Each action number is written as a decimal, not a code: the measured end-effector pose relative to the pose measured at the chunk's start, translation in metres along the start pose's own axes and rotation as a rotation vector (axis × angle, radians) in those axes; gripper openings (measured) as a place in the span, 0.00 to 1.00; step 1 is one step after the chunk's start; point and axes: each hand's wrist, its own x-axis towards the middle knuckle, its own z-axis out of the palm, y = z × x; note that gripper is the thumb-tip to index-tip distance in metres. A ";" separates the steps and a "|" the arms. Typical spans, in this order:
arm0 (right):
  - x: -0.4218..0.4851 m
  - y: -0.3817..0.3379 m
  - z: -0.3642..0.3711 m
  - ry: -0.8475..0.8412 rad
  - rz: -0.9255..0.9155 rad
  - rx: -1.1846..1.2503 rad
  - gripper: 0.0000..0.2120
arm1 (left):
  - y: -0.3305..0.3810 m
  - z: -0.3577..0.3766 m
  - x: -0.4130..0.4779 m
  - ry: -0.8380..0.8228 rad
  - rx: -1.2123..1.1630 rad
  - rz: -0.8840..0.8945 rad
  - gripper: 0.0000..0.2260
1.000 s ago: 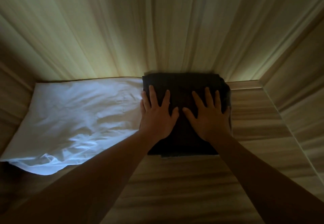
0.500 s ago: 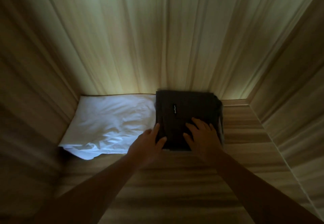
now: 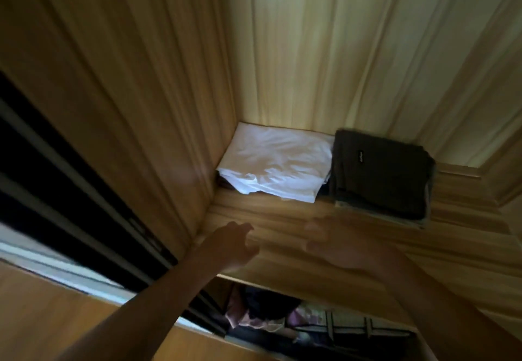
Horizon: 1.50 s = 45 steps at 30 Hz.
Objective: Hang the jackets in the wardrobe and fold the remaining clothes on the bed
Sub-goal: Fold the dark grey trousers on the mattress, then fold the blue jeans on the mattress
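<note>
A folded dark garment (image 3: pixel 381 180) with a small label lies at the back right of a wooden wardrobe shelf (image 3: pixel 282 219). Beside it on the left lies a folded white garment (image 3: pixel 271 163). My left hand (image 3: pixel 228 245) hovers over the shelf's front edge, fingers loosely curled, holding nothing. My right hand (image 3: pixel 341 245) is blurred, held flat and empty, in front of the dark garment and apart from it.
Wooden walls close the shelf on the left (image 3: pixel 141 106) and at the back (image 3: pixel 353 50). Below the shelf, hanging clothes (image 3: pixel 268 315) show in the lower compartment. A dark sliding-door track (image 3: pixel 70 191) runs along the left.
Both hands have left the dark garment and drawn back to the shelf's front. The view has pulled away, showing the left wall and the compartment below.
</note>
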 end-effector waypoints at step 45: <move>-0.094 -0.839 0.398 -0.506 -1.375 -0.758 0.26 | -0.464 0.232 -0.707 0.373 -0.772 -1.591 0.23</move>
